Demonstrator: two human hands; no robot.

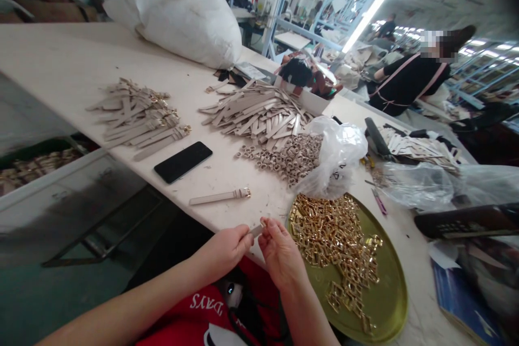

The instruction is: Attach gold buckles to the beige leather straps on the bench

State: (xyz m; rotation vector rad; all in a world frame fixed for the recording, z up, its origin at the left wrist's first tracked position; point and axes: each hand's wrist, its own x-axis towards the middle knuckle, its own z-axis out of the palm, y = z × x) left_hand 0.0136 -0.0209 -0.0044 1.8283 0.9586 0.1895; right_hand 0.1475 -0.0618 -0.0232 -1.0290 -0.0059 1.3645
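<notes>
Bare forearms [162,287] angle inward, both hands [227,251] pinching one pale strap [256,231].

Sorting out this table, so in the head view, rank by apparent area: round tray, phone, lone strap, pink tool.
1. Round tray
2. Phone
3. Lone strap, about as long but narrower
4. Pink tool

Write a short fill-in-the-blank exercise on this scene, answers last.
The left hand and the ____ touch the same strap.
A flat black ____ lies near a lone strap.
The round tray holds metal pieces coloured ____.
The large sack is coloured ____.
Missing: right hand; phone; gold; white.
</notes>
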